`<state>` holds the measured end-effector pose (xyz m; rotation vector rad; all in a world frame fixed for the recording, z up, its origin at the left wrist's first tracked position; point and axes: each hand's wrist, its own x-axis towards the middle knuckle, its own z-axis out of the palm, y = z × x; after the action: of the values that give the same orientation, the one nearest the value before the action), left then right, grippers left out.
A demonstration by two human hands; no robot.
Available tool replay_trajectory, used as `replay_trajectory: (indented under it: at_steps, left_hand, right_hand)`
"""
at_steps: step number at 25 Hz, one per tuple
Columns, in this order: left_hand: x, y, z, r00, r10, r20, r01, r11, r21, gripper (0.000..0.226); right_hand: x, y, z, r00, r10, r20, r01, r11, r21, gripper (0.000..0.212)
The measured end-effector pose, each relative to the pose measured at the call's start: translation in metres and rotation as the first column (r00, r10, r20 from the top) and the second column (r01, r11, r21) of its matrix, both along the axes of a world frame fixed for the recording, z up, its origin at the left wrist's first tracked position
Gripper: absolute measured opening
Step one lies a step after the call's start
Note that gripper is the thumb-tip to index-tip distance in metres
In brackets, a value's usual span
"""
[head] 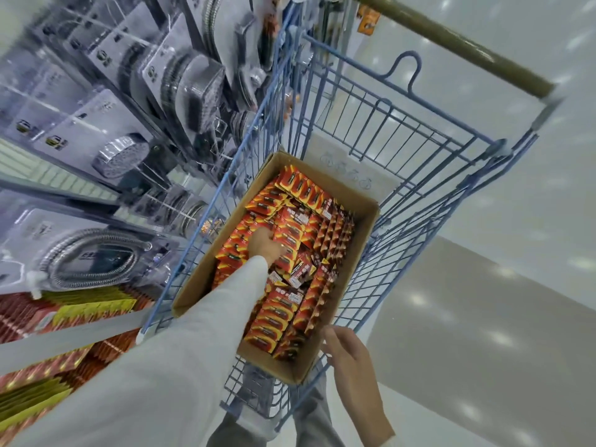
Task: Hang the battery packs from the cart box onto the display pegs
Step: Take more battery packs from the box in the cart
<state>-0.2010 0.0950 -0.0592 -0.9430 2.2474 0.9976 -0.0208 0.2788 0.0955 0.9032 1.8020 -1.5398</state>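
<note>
We reach into the cart box (361,233) for battery packs (300,185)
Our left hand (266,245) lies on them mid-frame, grip unclear; right hand (350,353) relaxed at the box's lower corner. We judge them light, stiff, slick: pinch a card edge.

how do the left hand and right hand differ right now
1. The left hand reaches down inside the box, on the packs; the right hand is outside, by the box's near corner.
2. The left hand's fingers are hidden among the packs, so a grip cannot be told; the right hand's fingers are loosely extended and hold nothing.
Shared: both are at the same box.
</note>
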Motion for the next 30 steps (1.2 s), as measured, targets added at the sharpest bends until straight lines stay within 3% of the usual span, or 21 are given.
replay_trajectory:
  at_steps: [4,8,10,13,16,19,21,24,27,30]
  left_hand:
    - [0.053,-0.044,0.038,0.985,0.084,0.150,-0.133,0.923,0.361,0.056]
    - [0.134,-0.070,0.096,0.955,0.196,0.222,-0.285,0.815,0.505,0.036]
    - [0.174,-0.077,0.123,0.948,0.256,0.190,-0.319,0.760,0.566,0.042]
    - [0.216,-0.078,0.151,0.906,0.391,0.161,-0.407,0.702,0.584,0.056]
    - [0.237,-0.074,0.162,0.846,0.513,0.142,-0.489,0.643,0.590,0.043]
    - [0.248,-0.074,0.165,0.800,0.592,0.098,-0.532,0.625,0.571,0.050]
    - [0.251,-0.076,0.166,0.780,0.622,0.071,-0.548,0.624,0.556,0.058]
    - [0.255,-0.079,0.167,0.764,0.645,0.034,-0.553,0.626,0.550,0.062]
    - [0.253,-0.078,0.176,0.761,0.648,0.004,-0.532,0.621,0.576,0.082]
    - [0.252,-0.072,0.188,0.750,0.660,-0.039,-0.504,0.609,0.612,0.100]
  right_hand:
    - [-0.037,-0.016,-0.026,0.993,0.105,0.045,-0.107,0.994,0.034,0.020]
    - [-0.087,-0.041,-0.067,0.982,0.149,0.112,-0.157,0.985,0.067,0.028]
    - [-0.112,-0.056,-0.082,0.983,0.146,0.111,-0.156,0.983,0.091,0.027]
    - [-0.146,-0.074,-0.103,0.979,0.097,0.181,-0.111,0.992,0.065,0.035]
    - [-0.164,-0.092,-0.123,0.956,0.086,0.279,-0.081,0.996,-0.029,0.062]
    - [-0.163,-0.102,-0.139,0.963,0.137,0.232,-0.155,0.986,0.062,0.048]
    - [-0.156,-0.101,-0.145,0.974,0.086,0.212,-0.104,0.992,0.075,0.054]
    - [-0.150,-0.090,-0.137,0.952,-0.062,0.301,0.105,0.986,-0.128,0.040]
    - [-0.143,-0.070,-0.118,0.887,-0.213,0.410,0.353,0.886,-0.302,0.039]
    - [-0.124,-0.057,-0.090,0.918,-0.167,0.359,0.311,0.866,-0.391,0.018]
